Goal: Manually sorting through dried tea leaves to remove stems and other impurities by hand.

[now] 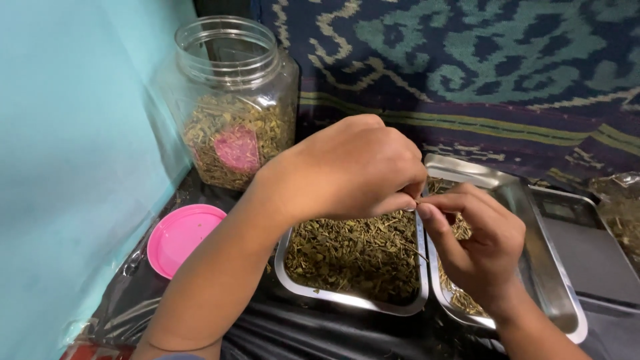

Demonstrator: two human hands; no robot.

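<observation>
Black plastic covers the desk beside a turquoise wall; both hands, left hand and right hand, pinch a thin stem over a steel tray.

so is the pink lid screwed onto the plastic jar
No, the pink lid lies flat on the black sheet beside the clear plastic jar, whose mouth stands open.

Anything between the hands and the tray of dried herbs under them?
Nothing visible. Left hand and right hand pinch a thin stem in open air directly above the steel tray of dried herbs; the open jar stands off to the left.
</observation>
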